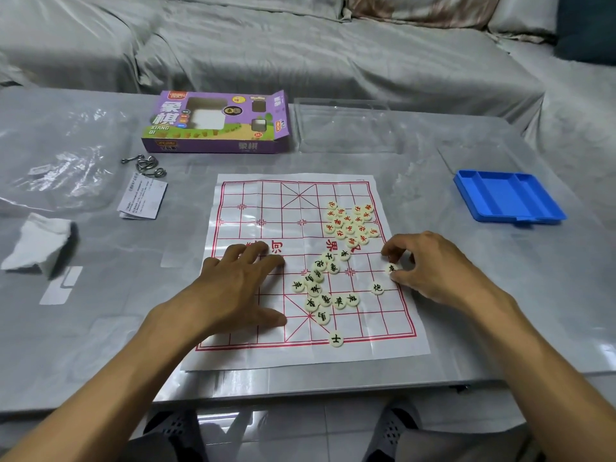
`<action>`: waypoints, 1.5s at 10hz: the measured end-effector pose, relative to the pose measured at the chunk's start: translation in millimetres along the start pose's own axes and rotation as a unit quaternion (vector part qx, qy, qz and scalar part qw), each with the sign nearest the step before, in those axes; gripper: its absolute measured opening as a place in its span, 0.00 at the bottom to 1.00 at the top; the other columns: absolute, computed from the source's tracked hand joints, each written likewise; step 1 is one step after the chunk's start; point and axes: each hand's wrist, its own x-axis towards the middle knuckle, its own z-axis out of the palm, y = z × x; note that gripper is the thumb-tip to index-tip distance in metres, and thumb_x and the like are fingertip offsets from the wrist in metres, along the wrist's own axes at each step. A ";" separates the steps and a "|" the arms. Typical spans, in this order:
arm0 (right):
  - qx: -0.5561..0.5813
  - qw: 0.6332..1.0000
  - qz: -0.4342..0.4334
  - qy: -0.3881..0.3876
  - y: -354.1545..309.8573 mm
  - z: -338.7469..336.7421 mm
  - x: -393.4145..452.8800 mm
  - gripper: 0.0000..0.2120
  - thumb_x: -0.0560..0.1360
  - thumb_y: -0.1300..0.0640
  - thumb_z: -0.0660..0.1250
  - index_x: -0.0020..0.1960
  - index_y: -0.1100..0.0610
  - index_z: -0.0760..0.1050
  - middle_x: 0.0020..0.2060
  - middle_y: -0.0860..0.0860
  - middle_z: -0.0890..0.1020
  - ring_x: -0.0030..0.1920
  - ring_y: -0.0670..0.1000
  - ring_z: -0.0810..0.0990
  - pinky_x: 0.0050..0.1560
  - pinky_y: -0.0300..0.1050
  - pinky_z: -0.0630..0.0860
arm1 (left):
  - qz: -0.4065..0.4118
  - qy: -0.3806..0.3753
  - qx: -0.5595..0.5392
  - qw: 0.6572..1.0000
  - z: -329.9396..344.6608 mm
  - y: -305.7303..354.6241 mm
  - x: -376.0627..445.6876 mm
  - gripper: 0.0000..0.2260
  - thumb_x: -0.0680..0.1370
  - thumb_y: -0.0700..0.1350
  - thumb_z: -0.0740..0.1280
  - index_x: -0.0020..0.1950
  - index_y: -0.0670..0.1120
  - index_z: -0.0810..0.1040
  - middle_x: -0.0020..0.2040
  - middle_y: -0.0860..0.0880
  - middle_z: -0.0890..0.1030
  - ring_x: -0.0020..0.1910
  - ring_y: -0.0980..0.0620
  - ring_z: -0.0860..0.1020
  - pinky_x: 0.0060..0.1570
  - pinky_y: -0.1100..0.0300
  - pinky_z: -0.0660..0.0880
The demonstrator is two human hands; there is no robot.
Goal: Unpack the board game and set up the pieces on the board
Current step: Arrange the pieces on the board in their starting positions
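Brightness: moderate, even, cool indoor light.
Source: probably overhead; not in view.
Glare: pale reflections on the glossy table (100, 328) and the plastic wrap (63, 161).
Shadows: soft, short, under the left hand (240, 288) and right hand (430, 265).
Distortion: wide-angle bending at the edges.
Focus: sofa (300, 45) slightly soft.

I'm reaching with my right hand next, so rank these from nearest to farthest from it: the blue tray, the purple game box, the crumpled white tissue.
From the right hand:
1. Blue tray, behind it, on the table's right side.
2. Purple game box, far side of the table, left of centre.
3. Crumpled white tissue, at the table's left edge.
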 end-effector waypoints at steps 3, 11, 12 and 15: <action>0.030 0.998 -0.032 0.049 -10.9 -1.2 0.1 0.18 0.75 0.52 0.70 0.64 0.45 0.74 0.58 0.43 0.78 0.53 0.43 0.72 0.57 0.44 0.75 | 0.001 0.001 -0.003 1.000 -0.1 -0.1 1.2 0.40 0.70 0.69 0.67 0.76 0.60 0.53 0.79 0.54 0.50 0.77 0.48 0.51 0.70 0.45 0.59; -0.017 0.991 -0.127 0.042 -37.8 11.9 8.6 0.11 0.76 0.48 0.68 0.57 0.50 0.78 0.51 0.45 0.81 0.49 0.46 0.78 0.49 0.41 0.77 | 0.007 0.000 -0.002 1.000 -0.2 -1.1 -0.2 0.40 0.70 0.69 0.67 0.76 0.60 0.54 0.79 0.54 0.50 0.77 0.48 0.51 0.70 0.46 0.59; 0.006 0.995 -0.095 0.042 -30.6 -6.9 -0.5 0.12 0.73 0.46 0.71 0.54 0.49 0.78 0.46 0.44 0.81 0.44 0.44 0.78 0.47 0.41 0.78 | 0.007 0.000 -0.003 1.000 -0.2 -1.2 0.5 0.40 0.69 0.69 0.67 0.76 0.60 0.54 0.78 0.54 0.51 0.76 0.48 0.51 0.69 0.46 0.60; 0.014 0.983 -0.021 -0.184 6.1 -16.6 -39.9 0.09 0.72 0.46 0.73 0.47 0.48 0.77 0.45 0.36 0.78 0.43 0.43 0.81 0.42 0.37 0.78 | 0.003 -0.001 -0.001 1.000 1.1 -1.5 1.8 0.40 0.69 0.69 0.67 0.76 0.60 0.54 0.79 0.54 0.51 0.76 0.48 0.51 0.69 0.45 0.60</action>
